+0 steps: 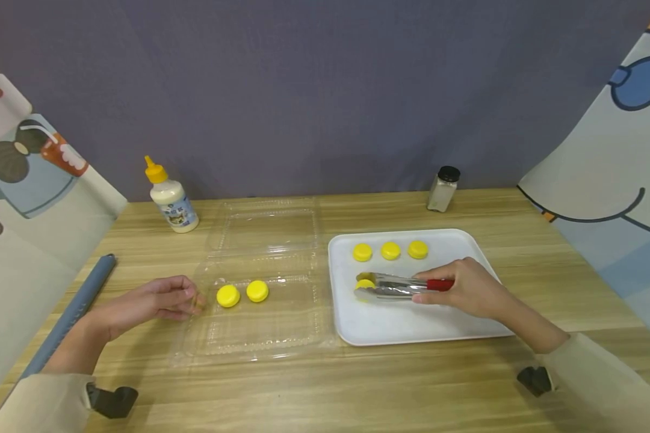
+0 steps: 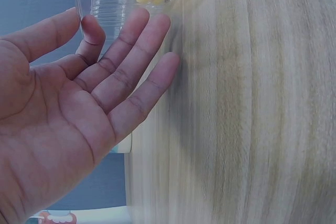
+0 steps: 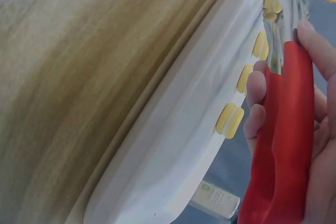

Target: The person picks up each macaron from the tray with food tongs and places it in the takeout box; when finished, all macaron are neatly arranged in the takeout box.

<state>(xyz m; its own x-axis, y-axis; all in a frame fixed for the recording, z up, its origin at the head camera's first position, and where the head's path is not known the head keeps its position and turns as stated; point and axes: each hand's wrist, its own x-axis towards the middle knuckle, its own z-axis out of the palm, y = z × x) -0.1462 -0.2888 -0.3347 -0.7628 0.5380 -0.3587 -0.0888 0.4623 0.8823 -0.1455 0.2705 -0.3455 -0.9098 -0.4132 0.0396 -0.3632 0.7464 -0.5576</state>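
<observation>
My right hand (image 1: 473,288) grips metal tongs with red handles (image 3: 294,129) over a white tray (image 1: 411,328). The tongs' tips lie on either side of a yellow macaron (image 1: 365,284); whether they squeeze it I cannot tell. Behind it on the tray, a row of three more macarons (image 1: 390,251) sits. On the left, my left hand (image 1: 151,304) pinches the side edge of a clear plastic box (image 1: 260,355) between thumb and index finger, the other fingers extended. Two macarons (image 1: 257,291) lie side by side in the box's near half; its lid is folded back.
A squeeze bottle with a yellow cap (image 1: 174,201) stands at the back left. Toward the back right is a small jar with a black lid (image 1: 443,189). A grey-blue rod (image 1: 70,319) lies along the left edge, beside my left forearm. A dark cloth wall rises behind the table.
</observation>
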